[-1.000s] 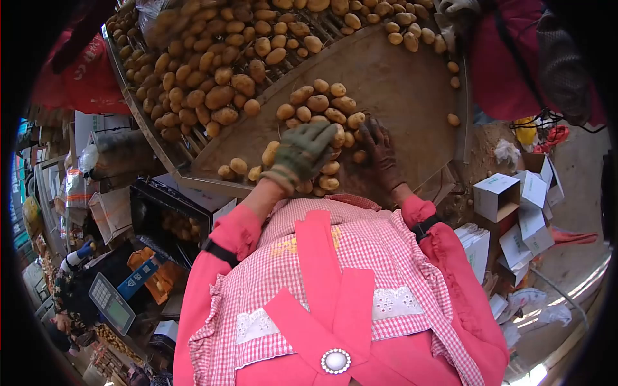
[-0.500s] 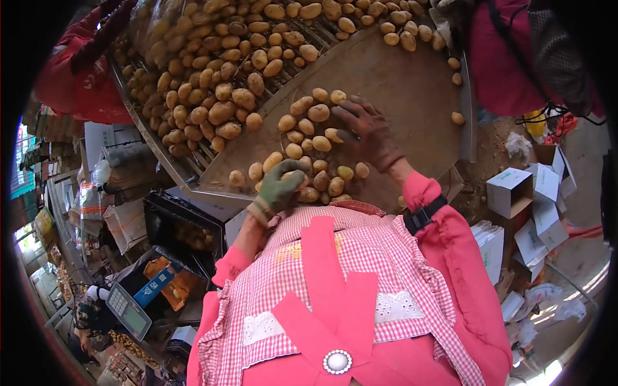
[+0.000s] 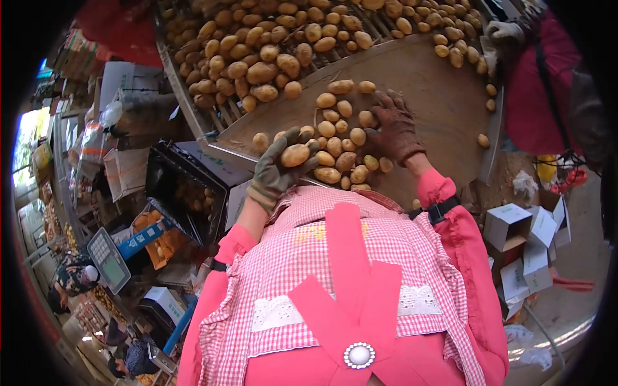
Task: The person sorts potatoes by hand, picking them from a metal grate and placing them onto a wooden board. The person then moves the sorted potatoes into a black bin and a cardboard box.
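Note:
My left hand [image 3: 270,172], in a greenish work glove, is turned palm up with its fingers curled round a potato [image 3: 295,156]. On the metal table [image 3: 425,77] beside it lies a loose cluster of potatoes [image 3: 335,147]. My right hand [image 3: 394,128] wears a brown, soil-stained glove. Its fingers are spread low over the table at the right side of that cluster, fingertips right at a potato [image 3: 367,119].
A slatted rack full of potatoes [image 3: 264,72] borders the table at the far left. Another person's gloved hand [image 3: 505,32] is at the far right edge. A black-lined box [image 3: 187,193] with potatoes and a scale [image 3: 108,260] stand at left; white cartons [image 3: 508,226] lie at right.
My left hand has rolled palm up, bringing the potato in it into plain view. My right hand stays at the cluster's right side, fingers more spread. The whole view has shifted.

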A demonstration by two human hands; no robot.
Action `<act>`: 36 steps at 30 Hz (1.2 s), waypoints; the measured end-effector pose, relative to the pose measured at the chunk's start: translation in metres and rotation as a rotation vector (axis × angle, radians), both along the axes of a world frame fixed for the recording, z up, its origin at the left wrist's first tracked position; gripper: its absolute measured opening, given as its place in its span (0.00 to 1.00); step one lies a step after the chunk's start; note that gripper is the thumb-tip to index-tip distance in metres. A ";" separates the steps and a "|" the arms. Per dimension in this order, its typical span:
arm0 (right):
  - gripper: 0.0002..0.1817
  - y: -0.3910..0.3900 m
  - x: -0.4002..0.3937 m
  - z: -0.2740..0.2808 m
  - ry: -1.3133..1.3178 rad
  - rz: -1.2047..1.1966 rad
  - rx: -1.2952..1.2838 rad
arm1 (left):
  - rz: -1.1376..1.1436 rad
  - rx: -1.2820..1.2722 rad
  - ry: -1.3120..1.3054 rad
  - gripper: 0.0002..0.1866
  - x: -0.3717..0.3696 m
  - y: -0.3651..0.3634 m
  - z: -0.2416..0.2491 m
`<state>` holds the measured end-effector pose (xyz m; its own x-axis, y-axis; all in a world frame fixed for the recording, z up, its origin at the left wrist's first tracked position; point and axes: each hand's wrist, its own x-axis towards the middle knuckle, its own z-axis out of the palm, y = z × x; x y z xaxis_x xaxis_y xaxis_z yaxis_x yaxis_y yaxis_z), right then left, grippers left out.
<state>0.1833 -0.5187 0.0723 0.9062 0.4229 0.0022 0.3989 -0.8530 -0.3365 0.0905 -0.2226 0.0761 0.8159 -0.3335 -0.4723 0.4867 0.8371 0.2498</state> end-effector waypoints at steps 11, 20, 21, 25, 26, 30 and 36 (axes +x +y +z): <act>0.27 -0.005 -0.024 0.005 -0.020 -0.019 0.020 | 0.063 -0.190 -0.060 0.30 0.000 0.002 -0.012; 0.27 -0.014 -0.037 -0.004 -0.045 0.003 0.003 | 0.174 -0.016 0.069 0.20 -0.040 0.061 -0.004; 0.28 -0.011 -0.037 -0.007 -0.069 0.000 -0.021 | 0.263 0.097 0.243 0.20 -0.044 0.062 -0.003; 0.31 -0.012 -0.038 -0.011 -0.057 0.016 -0.034 | 0.433 0.016 0.233 0.27 -0.042 0.047 0.010; 0.31 -0.014 -0.038 -0.010 -0.062 0.016 -0.041 | 0.433 0.009 0.230 0.27 -0.041 0.045 0.011; 0.32 -0.012 -0.040 -0.010 -0.047 0.028 -0.070 | 0.420 -0.053 0.135 0.34 -0.042 0.046 0.011; 0.32 -0.013 -0.040 -0.011 -0.048 0.041 -0.106 | 0.410 -0.113 0.060 0.36 -0.045 0.045 0.006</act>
<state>0.1435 -0.5312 0.0616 0.8882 0.4595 -0.0019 0.4474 -0.8656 -0.2249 0.0455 -0.1772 0.0821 0.8641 -0.0391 -0.5017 0.1183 0.9848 0.1270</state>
